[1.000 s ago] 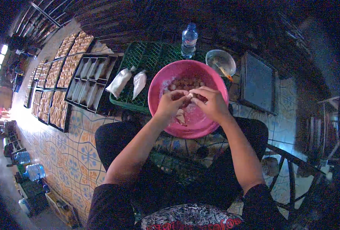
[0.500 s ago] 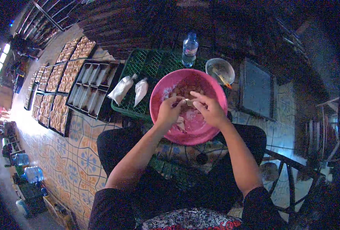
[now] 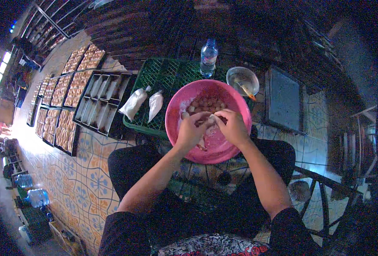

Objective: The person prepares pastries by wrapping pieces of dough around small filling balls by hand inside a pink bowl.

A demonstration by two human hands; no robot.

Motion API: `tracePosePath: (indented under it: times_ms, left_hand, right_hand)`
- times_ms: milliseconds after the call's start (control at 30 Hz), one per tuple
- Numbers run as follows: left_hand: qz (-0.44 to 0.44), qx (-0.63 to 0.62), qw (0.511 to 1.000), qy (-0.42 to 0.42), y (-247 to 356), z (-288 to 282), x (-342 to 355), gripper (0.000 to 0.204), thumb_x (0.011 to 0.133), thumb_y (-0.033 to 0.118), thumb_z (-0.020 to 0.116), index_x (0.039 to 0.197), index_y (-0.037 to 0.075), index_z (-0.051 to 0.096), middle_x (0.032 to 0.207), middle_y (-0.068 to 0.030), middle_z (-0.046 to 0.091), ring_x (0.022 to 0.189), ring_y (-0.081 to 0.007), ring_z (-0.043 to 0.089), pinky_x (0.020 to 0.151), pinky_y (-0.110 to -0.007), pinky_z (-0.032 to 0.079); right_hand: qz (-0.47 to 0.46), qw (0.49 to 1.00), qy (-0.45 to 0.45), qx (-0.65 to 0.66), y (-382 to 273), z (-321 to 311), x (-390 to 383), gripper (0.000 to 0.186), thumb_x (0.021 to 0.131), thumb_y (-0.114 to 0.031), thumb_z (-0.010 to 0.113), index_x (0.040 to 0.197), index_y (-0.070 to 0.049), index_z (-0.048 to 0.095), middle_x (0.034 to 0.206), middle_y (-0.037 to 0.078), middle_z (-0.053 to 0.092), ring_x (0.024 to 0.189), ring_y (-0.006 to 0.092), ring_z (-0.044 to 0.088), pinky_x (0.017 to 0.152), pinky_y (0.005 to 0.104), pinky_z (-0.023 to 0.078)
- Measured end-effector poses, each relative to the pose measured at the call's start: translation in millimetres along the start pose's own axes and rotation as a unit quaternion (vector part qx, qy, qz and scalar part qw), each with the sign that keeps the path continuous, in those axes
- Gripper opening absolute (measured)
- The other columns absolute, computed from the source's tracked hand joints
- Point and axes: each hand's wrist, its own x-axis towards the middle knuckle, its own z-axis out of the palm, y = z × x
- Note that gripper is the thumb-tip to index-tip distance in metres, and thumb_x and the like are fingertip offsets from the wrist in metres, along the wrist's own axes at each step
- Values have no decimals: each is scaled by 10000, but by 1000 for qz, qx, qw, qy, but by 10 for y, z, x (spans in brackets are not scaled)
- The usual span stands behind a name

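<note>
Both hands work over a pink plastic basin [image 3: 218,154] in front of my knees. My left hand [image 3: 189,133] has its fingers curled inward against a small pale lump [image 3: 213,118] that looks like dough. From the other side, my right hand [image 3: 235,128] pinches the same lump between thumb and fingers. Beneath, at the basin's far side, lie several small brownish-white pieces [image 3: 210,103]. White powder clings to the basin's inner wall, and a pale scrap [image 3: 201,143] rests beside my left hand. The fingers partly hide the lump.
The basin is by a green plastic crate [image 3: 161,70] with two bags of white powder [image 3: 134,103], a water bottle [image 3: 208,59] and a metal bowl [image 3: 247,77]. Left are trays of bread rolls [image 3: 65,126] and loaf pans [image 3: 100,100]; right, a flat metal tray [image 3: 285,102].
My right hand's raised fingers have come down and closed on the lump. Both hands sit closer together, and more of the small pieces show beyond them.
</note>
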Motion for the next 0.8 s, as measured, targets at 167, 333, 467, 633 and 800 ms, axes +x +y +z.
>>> tracePosePath:
  times_ms: [167,333,467,633,800]
  left_hand:
    - [81,156,983,51,43,-26,-7,264,871,193,763,1083,36,754,1010,-154,752,908,-284,729,849,-381,554]
    - [55,146,986,65,-18,-59,11,229,905,218,729,1055,49,766,997,-156,751,907,-280,732,825,-367,554]
    - [51,168,984,28,19,-19,25,242,933,223,700,1070,31,751,990,-164,749,926,-282,727,844,-382,541]
    - [22,67,998,-1,-6,38,-7,286,970,257,679,1100,6,726,953,-128,750,862,-193,703,787,-345,543]
    - [-17,41,998,46,54,20,-34,292,953,263,716,1100,10,715,938,-94,748,795,-131,672,732,-306,549]
  right_hand:
    - [100,982,-88,131,116,-27,-7,237,917,-179,692,1057,9,729,1065,168,738,971,284,710,854,405,533]
    - [74,975,-94,188,-30,-77,20,234,914,-152,710,1102,-13,728,1097,117,745,1006,217,699,864,383,538]
    - [62,986,-76,133,-91,-154,13,251,858,-87,750,1106,-50,734,1072,94,744,987,196,698,863,352,536]
    - [13,998,-14,59,-42,-143,31,246,813,-53,781,1054,-52,735,999,78,740,916,161,698,811,309,540]
    - [26,994,-82,69,-40,-124,35,292,823,-81,782,1107,-58,718,1004,60,707,906,132,677,793,285,539]
